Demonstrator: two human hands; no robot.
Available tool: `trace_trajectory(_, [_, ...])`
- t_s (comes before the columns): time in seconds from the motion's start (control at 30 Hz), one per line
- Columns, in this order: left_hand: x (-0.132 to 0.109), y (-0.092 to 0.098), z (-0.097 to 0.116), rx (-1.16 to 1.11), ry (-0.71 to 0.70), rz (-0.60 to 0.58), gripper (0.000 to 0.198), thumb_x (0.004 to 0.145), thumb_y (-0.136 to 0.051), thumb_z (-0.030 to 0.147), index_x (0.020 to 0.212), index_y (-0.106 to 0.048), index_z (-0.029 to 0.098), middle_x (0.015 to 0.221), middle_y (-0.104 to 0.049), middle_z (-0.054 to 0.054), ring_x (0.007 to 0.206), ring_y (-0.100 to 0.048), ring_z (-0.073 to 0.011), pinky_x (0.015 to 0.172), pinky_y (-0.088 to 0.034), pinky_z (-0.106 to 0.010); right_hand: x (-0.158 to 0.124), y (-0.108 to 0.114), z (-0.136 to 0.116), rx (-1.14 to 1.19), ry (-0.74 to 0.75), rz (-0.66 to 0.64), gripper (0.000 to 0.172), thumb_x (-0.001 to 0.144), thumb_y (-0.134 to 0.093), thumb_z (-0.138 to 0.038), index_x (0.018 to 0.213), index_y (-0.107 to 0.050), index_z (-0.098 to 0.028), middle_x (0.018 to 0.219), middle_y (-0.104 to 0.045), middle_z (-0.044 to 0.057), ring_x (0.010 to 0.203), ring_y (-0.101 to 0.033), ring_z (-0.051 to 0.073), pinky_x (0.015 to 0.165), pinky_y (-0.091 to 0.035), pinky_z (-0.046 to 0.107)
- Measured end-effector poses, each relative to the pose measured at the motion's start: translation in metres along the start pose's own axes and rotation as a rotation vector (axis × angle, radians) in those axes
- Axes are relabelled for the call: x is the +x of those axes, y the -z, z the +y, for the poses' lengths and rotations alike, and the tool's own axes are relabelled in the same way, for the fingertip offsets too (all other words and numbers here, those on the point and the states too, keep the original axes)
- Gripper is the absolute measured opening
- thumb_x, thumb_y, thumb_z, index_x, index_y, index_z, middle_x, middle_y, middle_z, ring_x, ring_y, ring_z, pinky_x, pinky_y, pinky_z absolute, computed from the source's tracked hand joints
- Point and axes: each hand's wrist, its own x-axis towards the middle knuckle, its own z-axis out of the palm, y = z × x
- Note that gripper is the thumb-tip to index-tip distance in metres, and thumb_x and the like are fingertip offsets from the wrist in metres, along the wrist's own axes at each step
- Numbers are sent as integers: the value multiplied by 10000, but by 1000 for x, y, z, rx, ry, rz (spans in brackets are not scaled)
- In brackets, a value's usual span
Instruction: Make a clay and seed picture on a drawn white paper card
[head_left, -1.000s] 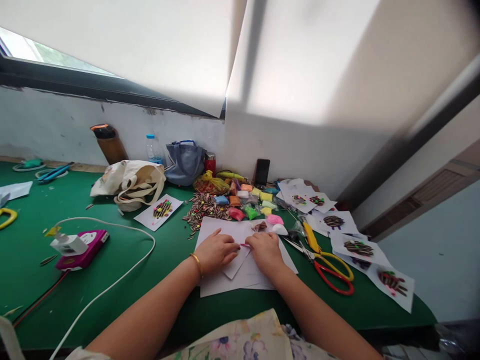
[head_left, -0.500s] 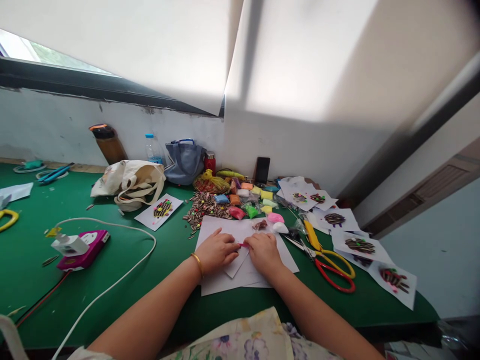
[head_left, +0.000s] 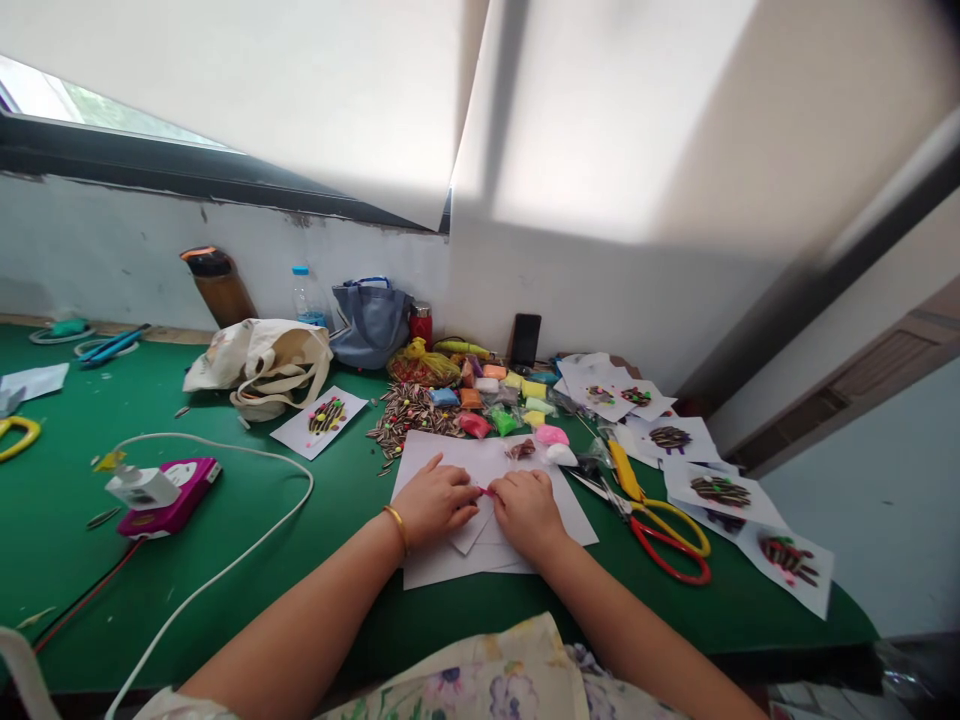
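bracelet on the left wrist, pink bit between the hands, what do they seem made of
The bracelet: probably metal, polished, from its gold shine.
The pink bit: perhaps modelling clay, solid-coloured like the pink lump nearby; finish too small to tell.

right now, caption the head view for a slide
Left hand and right hand over white paper, a pink piece between them.

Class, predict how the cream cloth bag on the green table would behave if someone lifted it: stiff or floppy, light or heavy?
The cream cloth bag would probably sag and fold, since it lies slumped. Its loose straps might trail over the nearby decorated card. Weight is hard to judge, as its contents aren't clearly visible.
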Motion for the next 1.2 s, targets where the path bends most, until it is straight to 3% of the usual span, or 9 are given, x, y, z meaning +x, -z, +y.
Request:
trace_trajectory(0.37, [0, 0, 0, -22, 5, 20, 298, 893, -528, 376, 1153, -644, 290, 1111, -637, -57, 1080, -568, -221, 1127, -173, -535, -1, 1, -1, 8, -8, -16, 190, 873, -504, -180, 947, -673, -228, 890, -674, 43, 881, -565, 181, 823, -248, 326])
trace_trajectory(0.57, [0, 1, 0, -38, 11, 1, 296, 899, -517, 380, 1148, -647, 288, 1114, -639, -57, 1089, -571, -224, 1121, -177, -544, -1, 9, 36, 71, -168, 142, 270, 922, -430, -177, 1097, -634, -204, 1041, -675, 67, 987, -563, 191, 856, -261, 307])
trace_trajectory(0.7, [0, 1, 0, -45, 11, 3, 299, 905, -505, 382, 1149, -647, 287, 1121, -637, -58, 1081, -579, -224, 1122, -178, -547, -9, 12, 54, 99, -203, 100, 236, 916, -424, -157, 994, -640, -212, 967, -676, 33, 938, -570, 166, 828, -272, 286])
trace_trajectory(0.83, [-1, 1, -1, -55, 7, 15, 306, 905, -502, 387, 1158, -643, 289, 1130, -637, -61, 1091, -573, -218, 1130, -171, -533, -17, 8, 53, 100, -188, 41, 198, 904, -451, -182, 936, -642, -225, 937, -665, 14, 922, -569, 158, 819, -276, 283])
trace_trajectory(1.0, [-2, 2, -1, -56, 14, 20, 308, 904, -505, 397, 1161, -641, 295, 1136, -640, -58, 1095, -575, -218, 1126, -184, -526, -21, 7, 44, 108, -105, -8, 224, 894, -520, -330, 1047, -677, -280, 930, -650, 15, 931, -567, 166, 808, -287, 288])
trace_trajectory(1.1, [-2, 1, -1, -55, 11, 20, 304, 907, -503, 393, 1161, -639, 297, 1143, -642, -57, 1098, -574, -217, 1126, -180, -528, -23, 8, 44, 95, -49, -37, 240, 861, -548, -306, 1044, -703, -303, 876, -648, 15, 887, -572, 168, 792, -288, 297])
trace_trajectory(1.2, [-2, 1, -2, -60, 13, 14, 307, 914, -490, 396, 1162, -637, 293, 1150, -639, -60, 1105, -571, -219, 1121, -181, -540, -24, 8, 49, 41, -86, -46, 293, 829, -549, -252, 1077, -699, -297, 884, -653, 21, 895, -576, 178, 789, -289, 308])
